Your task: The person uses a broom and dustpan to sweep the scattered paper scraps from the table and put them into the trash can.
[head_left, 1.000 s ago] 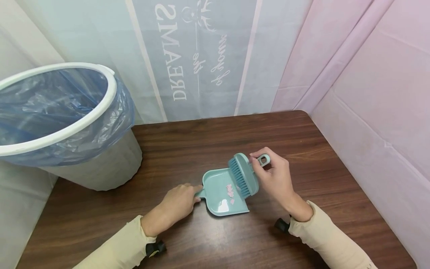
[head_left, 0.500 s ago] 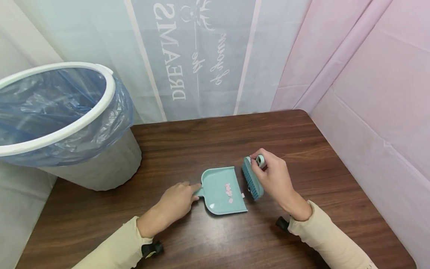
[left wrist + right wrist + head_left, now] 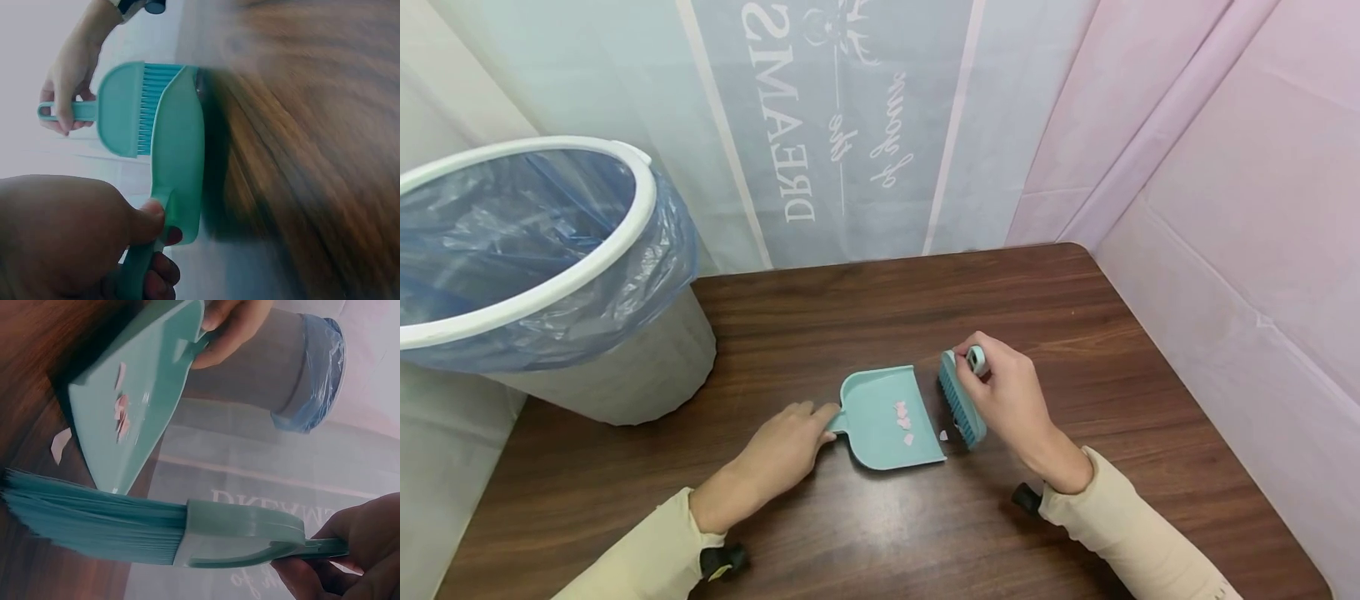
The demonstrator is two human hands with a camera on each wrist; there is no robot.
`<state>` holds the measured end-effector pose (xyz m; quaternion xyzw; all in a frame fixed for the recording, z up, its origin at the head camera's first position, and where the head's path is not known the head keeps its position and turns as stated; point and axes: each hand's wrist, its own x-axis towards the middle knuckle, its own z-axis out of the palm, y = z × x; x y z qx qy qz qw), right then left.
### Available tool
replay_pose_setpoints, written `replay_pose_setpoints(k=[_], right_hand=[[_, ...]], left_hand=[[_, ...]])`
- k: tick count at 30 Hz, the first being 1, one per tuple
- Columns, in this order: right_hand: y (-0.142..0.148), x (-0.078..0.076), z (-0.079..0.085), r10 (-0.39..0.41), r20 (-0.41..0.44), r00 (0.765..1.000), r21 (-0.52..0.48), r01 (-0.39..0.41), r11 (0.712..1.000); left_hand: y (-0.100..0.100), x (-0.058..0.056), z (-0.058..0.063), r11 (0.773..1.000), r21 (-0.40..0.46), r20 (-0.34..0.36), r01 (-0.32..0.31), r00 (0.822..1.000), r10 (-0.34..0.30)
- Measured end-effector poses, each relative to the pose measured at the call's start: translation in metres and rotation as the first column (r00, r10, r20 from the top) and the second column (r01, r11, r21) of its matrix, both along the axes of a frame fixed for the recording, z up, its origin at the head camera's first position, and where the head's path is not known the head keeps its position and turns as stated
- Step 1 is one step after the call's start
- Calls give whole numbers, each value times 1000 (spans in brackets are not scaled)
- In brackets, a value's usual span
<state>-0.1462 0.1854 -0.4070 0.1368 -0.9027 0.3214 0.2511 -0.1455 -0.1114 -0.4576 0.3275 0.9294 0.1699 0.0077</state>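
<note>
My left hand [image 3: 782, 450] grips the short handle of a teal dustpan [image 3: 880, 442] lying on the wooden table. Several pale pink paper scraps [image 3: 902, 415] rest in the pan. Just outside its front lip, a loose scrap [image 3: 943, 435] lies on the tabletop. To the right of the lip, my right hand [image 3: 1011, 396] pinches the handle of a matching teal hand brush [image 3: 962, 404]. In the right wrist view the bristles [image 3: 94, 515] point down at the table beside the loose scrap [image 3: 60, 445]. The left wrist view shows fingers and thumb wrapped round the dustpan handle [image 3: 140, 265].
A tall grey bin [image 3: 647, 367] lined with a blue plastic bag [image 3: 670, 242] stands at the left on the table. Behind the table [image 3: 850, 308] hangs a printed cloth [image 3: 865, 125], and a pale pink sheet [image 3: 1247, 208] covers the right side.
The brush has come off the dustpan and moved right, down to the table outside the lip. A scrap now shows on the table. The dustpan has shifted slightly left with my left hand.
</note>
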Motion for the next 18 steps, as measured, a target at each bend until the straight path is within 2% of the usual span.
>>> replay_pose_setpoints(k=[7, 9, 14, 18], right_hand=[[-15, 1, -2, 40, 12, 999, 23, -40, 999], [-18, 1, -3, 41, 9, 999, 18, -41, 999], [-23, 0, -5, 71, -15, 997, -32, -71, 997], [-27, -3, -5, 103, -21, 994, -82, -104, 991]], left_hand=[[0, -6, 6, 998, -59, -22, -21, 1000, 20], [0, -6, 6, 997, -68, -10, -22, 1000, 22], [1, -4, 5, 997, -73, 18, -33, 999, 35], [2, -3, 4, 997, -71, 12, -42, 999, 43]])
